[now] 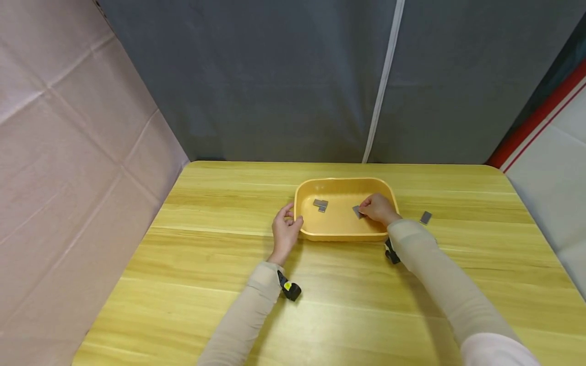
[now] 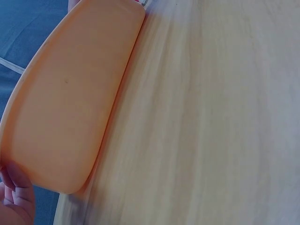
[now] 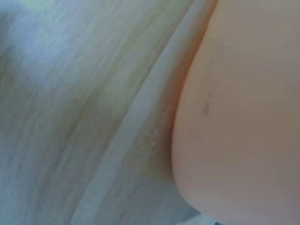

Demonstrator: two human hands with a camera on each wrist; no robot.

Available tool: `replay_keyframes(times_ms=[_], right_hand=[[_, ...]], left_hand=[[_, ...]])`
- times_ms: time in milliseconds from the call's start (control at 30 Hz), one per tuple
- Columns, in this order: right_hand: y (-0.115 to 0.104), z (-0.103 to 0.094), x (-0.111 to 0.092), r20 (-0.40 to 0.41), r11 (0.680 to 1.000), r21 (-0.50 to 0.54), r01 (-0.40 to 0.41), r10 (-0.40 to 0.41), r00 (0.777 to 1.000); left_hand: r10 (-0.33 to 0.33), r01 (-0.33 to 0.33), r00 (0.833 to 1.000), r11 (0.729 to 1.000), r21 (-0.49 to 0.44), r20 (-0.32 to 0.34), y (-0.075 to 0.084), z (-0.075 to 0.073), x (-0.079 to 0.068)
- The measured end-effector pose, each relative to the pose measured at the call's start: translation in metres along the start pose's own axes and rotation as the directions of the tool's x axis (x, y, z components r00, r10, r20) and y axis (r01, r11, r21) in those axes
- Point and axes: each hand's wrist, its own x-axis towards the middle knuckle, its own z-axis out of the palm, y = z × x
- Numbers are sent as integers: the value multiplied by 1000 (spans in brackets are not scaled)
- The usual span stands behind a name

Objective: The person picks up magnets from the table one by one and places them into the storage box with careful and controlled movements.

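"Gripping the yellow tray (image 1: 341, 237) by its left end on the table (image 1: 339, 305): which hand?"

"The person's left hand (image 1: 286, 231). The right hand (image 1: 380, 209) pinches a grey piece (image 1: 356, 211) inside the tray."

"And behind them?"

"A dark curtain (image 1: 274, 91)."

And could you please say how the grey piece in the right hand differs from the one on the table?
The held piece is pinched by the right hand; the loose piece lies untouched. The held piece is inside the tray, the loose piece outside it. Both are grey.
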Motion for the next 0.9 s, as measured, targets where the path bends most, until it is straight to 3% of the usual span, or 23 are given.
replay_keyframes(times_ms=[200, 300, 500, 900], right_hand=[[-3, 0, -2, -7, 1000, 19, 6, -6, 1000], [-3, -1, -3, -7, 997, 78, 13, -12, 1000], [-3, -4, -3, 10, 969, 241, 52, -56, 998], [-12, -16, -11, -25, 947, 301, 116, -114, 993]], left_hand=[[-6, 6, 1000, 1000, -7, 3, -22, 2, 8], [-21, 21, 1000, 1000, 0, -1, -32, 4, 13], [-18, 18, 1000, 1000, -10, 0, -28, 3, 12], [-21, 22, 999, 999, 28, -29, -33, 5, 12]])
